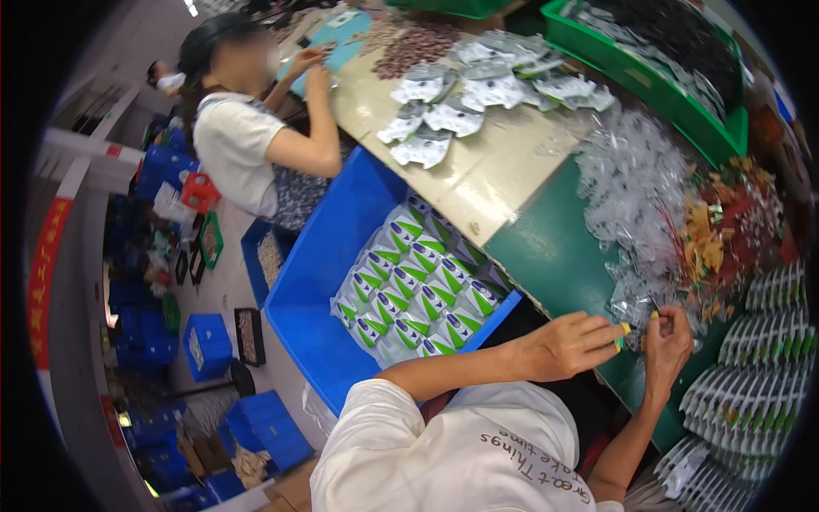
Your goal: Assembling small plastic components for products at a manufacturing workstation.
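My left hand (567, 346) is raised over the near edge of the green tabletop (546, 222), its fingers closed together. Small yellow and green bits show at its fingertips; whether they are a held thing or finger coverings I cannot make out. Just to its right, my right hand (668, 343) is closed in a pinch, with a spot of yellow and a thin dark tip showing at the fingers. What it grips is too small to name. Beyond both hands lies a heap of clear plastic pieces (631, 179), its near end close to my fingers.
Left of my arms stands a blue bin (299, 256) holding rows of white-and-green packs (405, 286). Orange and red pieces (725, 226) lie right, beside stacked packs (751, 375). White-and-grey packs (486, 81) and a green crate (725, 141) are farther off. A co-worker (247, 128) works at far left.
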`<state>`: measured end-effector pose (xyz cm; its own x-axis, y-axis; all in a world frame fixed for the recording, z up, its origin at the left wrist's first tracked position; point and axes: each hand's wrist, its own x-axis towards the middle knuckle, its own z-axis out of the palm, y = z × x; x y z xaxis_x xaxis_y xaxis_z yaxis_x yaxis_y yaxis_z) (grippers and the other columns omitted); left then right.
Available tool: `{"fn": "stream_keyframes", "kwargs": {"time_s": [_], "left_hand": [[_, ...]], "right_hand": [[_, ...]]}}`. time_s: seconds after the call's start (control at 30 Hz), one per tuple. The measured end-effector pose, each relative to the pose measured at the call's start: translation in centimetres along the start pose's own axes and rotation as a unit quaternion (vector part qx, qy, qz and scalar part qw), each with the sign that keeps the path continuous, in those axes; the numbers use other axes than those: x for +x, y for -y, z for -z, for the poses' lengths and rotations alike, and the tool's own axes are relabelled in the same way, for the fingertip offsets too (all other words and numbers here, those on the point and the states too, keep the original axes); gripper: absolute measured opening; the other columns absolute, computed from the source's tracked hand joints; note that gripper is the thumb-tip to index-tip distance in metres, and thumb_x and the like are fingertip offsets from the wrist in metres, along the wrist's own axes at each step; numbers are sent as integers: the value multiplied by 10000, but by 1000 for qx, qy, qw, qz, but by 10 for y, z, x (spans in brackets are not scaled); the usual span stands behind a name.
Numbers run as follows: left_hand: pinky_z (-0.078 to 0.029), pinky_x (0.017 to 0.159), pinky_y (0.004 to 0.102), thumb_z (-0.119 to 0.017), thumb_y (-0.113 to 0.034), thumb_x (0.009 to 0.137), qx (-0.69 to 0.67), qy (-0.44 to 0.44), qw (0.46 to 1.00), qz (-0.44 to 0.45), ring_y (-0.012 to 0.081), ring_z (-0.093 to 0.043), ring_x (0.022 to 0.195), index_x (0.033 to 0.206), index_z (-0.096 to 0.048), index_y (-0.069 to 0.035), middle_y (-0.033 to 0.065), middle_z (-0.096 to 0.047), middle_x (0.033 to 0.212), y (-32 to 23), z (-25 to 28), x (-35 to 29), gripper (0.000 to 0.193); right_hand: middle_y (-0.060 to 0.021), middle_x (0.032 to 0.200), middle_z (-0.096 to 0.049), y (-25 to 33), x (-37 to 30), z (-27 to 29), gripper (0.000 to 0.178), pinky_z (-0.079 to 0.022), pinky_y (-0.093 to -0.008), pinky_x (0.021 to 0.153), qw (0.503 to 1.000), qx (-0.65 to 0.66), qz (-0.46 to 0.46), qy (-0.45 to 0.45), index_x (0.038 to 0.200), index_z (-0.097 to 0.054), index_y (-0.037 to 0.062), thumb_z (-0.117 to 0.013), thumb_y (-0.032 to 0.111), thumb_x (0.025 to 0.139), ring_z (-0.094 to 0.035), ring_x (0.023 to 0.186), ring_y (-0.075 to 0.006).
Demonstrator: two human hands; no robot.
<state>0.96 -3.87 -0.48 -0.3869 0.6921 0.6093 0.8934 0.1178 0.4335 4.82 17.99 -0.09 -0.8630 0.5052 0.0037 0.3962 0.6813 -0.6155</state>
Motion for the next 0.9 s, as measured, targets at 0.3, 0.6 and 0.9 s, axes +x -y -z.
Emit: {"fn": "stream_keyframes", "kwargs": {"time_s": [0.3, 0.6, 0.9], "left_hand": [[-547, 755, 364, -748, 7, 701, 12, 39, 997, 60, 284, -660, 895, 964, -730, -21, 133, -671, 1146, 0, 12, -7, 265], [-543, 711, 370, -746, 30, 743, -36, 47, 996, 74, 297, -659, 850, 983, -715, -4, 138, -664, 1086, -2, -9, 3, 244], [-527, 679, 366, -747, 22, 768, -112, 38, 989, 87, 293, -650, 824, 994, -684, 1, 135, -664, 1069, 2, -24, 17, 235]], "right_hand": [[-83, 852, -695, 6, -4, 8, 144, -476, -240, 523, 979, 200, -33, -6, 974, -617, 6, -656, -30, 840, -640, 630, -59], [-57, 924, -684, -8, -10, 10, 142, -505, -207, 593, 918, 391, -67, 12, 1011, -656, -15, -673, -19, 870, -617, 679, -45], [-68, 848, -658, -3, -10, 13, 192, -493, -252, 549, 974, 224, 16, -15, 1071, -691, -30, -657, 4, 885, -620, 630, -108]]}}
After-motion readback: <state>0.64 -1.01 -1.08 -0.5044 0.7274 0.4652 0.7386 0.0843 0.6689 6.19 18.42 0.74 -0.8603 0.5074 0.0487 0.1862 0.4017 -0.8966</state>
